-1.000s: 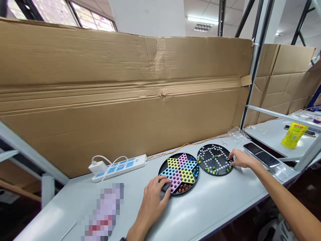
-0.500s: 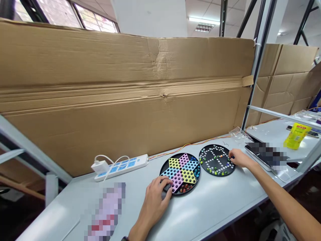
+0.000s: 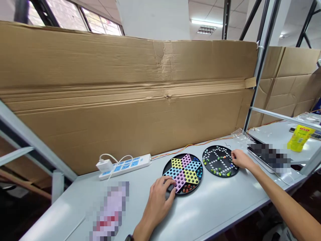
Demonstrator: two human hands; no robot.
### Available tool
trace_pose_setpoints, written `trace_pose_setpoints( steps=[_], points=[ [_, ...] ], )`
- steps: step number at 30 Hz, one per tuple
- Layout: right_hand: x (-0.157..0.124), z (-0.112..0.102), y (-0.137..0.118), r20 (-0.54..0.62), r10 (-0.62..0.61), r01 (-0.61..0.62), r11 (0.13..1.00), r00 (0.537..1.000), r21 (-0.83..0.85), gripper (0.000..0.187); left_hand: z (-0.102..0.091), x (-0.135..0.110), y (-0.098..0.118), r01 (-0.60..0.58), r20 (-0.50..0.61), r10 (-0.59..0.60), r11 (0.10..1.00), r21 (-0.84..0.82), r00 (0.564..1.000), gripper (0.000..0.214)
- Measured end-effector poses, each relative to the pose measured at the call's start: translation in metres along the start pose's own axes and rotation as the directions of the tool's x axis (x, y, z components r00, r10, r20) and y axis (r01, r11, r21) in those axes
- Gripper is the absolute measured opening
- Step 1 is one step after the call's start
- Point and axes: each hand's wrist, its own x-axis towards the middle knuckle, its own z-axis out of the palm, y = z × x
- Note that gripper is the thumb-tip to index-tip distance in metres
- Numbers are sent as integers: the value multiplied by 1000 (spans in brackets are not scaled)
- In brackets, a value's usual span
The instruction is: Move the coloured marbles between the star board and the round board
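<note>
A round black tray with a pastel six-pointed star, a Chinese checkers board (image 3: 182,174), lies on the white table (image 3: 213,211). Dark marbles sit in its lower part. My left hand (image 3: 159,197) rests curled at its lower left rim, and the fingers hide whatever lies beneath them. To the right is a black round board (image 3: 220,161) with white dots and several coloured marbles. My right hand (image 3: 240,159) is at its right edge, fingertips on the rim. Whether it pinches a marble is hidden.
A tall cardboard sheet (image 3: 125,100) stands along the table's back edge. A white power strip (image 3: 124,166) with a charger lies to the left, and thin coloured wires run behind the boards. A blurred phone (image 3: 269,159) lies at right, a pixelated object (image 3: 110,212) at front.
The whole view has drifted slightly, so the scene sits a little further right and lower. Both hands stay at the same rims, with no visible change in grip.
</note>
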Motion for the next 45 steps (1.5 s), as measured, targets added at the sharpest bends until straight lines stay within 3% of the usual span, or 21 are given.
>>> trace_pose_setpoints(
  steps=[4,7,10,13,17,21,25,31,35,39,45],
  points=[
    [2,-2,1,-75,5,4,993,997,120,20,2,0,3,10,-24,-10,1000,-7,1000,24],
    [7,-2,-14,-157,-20,55,973,987,222,13,2,1,4,9,-19,-9,1000,-19,1000,26],
    [17,7,-52,-203,-81,152,918,976,365,6,0,1,3,2,-13,-2,1000,-24,1000,26],
    [29,29,-106,-228,-215,299,841,950,452,2,-2,1,2,1,-25,-1,1000,-18,1000,24],
    [42,64,-173,-220,-341,404,816,914,414,8,-1,-2,4,22,-53,-22,1000,-13,998,22],
    [48,90,-202,-121,-386,403,846,914,350,14,0,-6,5,17,-62,-18,1000,-18,998,21],
    [46,100,-198,-82,-384,389,862,920,326,19,2,-7,5,-1,-75,0,1000,-10,997,22],
    [42,99,-191,-94,-394,402,851,914,338,19,4,-7,6,-18,-78,17,1000,-17,997,23],
    [48,83,-181,-188,-335,383,836,923,394,27,5,-8,4,-9,-82,8,1000,-11,997,24],
    [54,55,-147,-243,-236,327,821,941,468,25,7,-8,3,0,-91,0,1000,2,996,26],
    [43,34,-99,-6,-273,245,854,962,459,10,8,-7,1,-4,-92,3,1000,-11,996,27]
  ],
)
